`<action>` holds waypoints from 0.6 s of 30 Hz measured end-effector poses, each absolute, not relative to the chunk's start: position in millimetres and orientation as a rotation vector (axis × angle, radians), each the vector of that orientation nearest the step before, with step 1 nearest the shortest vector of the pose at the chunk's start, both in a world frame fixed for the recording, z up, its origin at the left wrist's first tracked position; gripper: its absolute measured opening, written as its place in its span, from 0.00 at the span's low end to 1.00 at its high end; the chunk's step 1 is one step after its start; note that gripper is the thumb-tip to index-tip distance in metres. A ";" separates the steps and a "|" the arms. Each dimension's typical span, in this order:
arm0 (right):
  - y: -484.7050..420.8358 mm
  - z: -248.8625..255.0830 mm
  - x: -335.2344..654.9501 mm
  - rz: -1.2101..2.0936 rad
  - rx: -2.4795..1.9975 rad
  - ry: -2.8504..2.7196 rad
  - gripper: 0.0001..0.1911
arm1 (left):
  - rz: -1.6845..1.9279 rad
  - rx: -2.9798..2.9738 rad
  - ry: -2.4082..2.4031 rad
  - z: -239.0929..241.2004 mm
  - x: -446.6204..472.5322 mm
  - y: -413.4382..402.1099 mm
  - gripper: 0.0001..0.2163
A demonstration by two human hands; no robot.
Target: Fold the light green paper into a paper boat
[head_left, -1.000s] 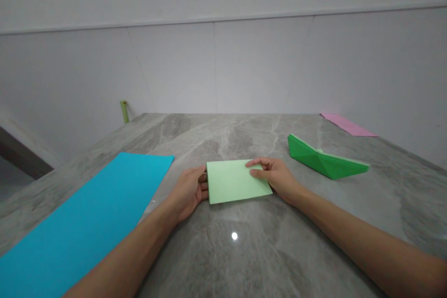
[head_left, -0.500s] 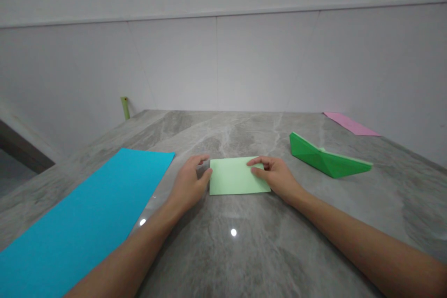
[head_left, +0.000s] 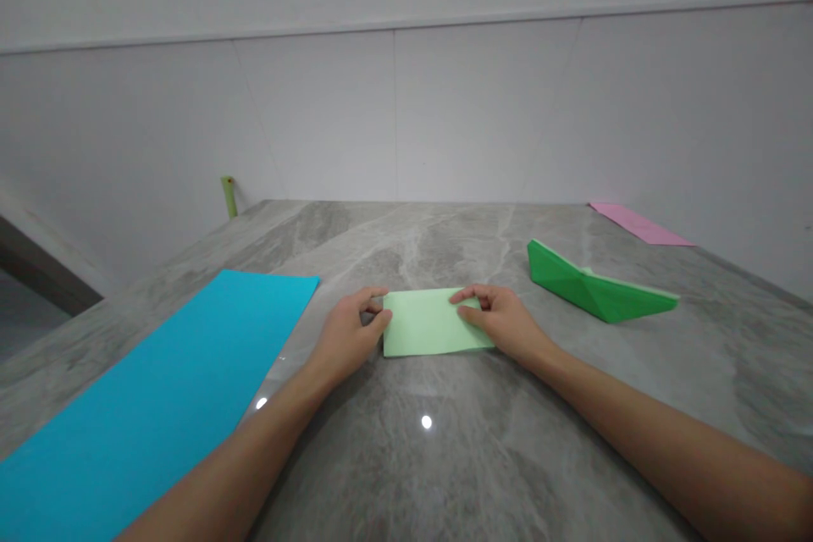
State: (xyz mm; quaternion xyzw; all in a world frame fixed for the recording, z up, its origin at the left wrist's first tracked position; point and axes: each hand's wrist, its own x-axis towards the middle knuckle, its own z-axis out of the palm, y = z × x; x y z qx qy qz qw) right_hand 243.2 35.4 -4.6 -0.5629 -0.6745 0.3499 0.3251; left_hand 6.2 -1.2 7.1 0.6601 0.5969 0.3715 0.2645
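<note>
Paper [head_left: 419,330] lies on the bench [head_left: 483,457], a plain rectangle, apparently part-folded; what's left, can't tell. Boat [head_left: 597,292] toward three o'clock looks done. Right hand [head_left: 506,318] half-curled, thumb and finger on top; left hand [head_left: 349,330] half-curled at paper's nine o'clock edge. Gripping? Can't tell. Versus a second ago: left thumb now over that edge.

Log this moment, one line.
left hand: pale green paper, left edge; right hand: same paper, right end; green paper boat: at right
</note>
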 end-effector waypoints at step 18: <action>36.7 -9.3 244.0 0.863 -1.499 -1.794 0.14 | 0.787 2.128 1.708 4.1 3.0 -2.6 0.17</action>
